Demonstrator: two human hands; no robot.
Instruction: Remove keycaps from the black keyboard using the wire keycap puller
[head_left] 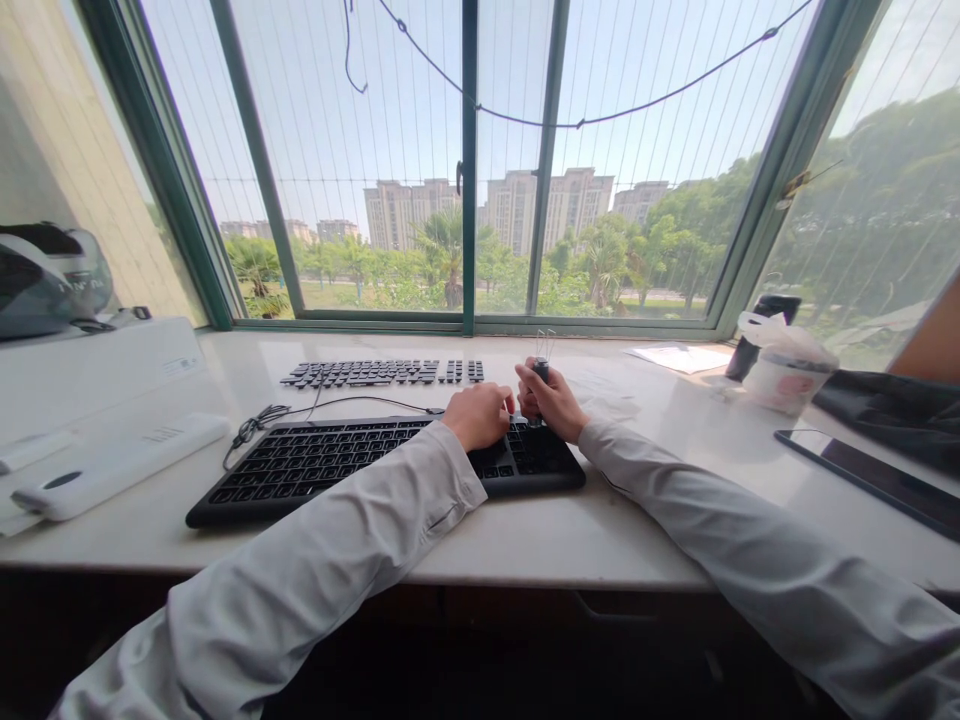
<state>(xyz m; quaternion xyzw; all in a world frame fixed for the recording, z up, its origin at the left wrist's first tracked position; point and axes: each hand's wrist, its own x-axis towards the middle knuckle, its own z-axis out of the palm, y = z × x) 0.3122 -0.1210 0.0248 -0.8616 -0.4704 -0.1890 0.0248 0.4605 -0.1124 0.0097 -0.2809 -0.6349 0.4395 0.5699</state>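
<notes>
A black keyboard (300, 465) with its keycaps off lies in front of me, its key sockets showing. My right hand (553, 398) is wrapped round the dark handle of a keycap puller (541, 369), whose wire loops point upward above the fist. This hand stands over the keyboard's right end. Just left of it, my left hand (480, 415) rests over the same end with its fingers curled together and pointing down. Whatever those fingertips hold, if anything, is hidden. Behind the keyboard, removed black keycaps (364, 373) are laid out in rows.
A cable (259, 422) runs behind the keyboard and bunches at its left. White devices (127, 465) lie on the left of the white table (525, 550). To the right are a phone (870, 475), a bagged tub (787, 375) and papers (679, 357). Windows stand behind.
</notes>
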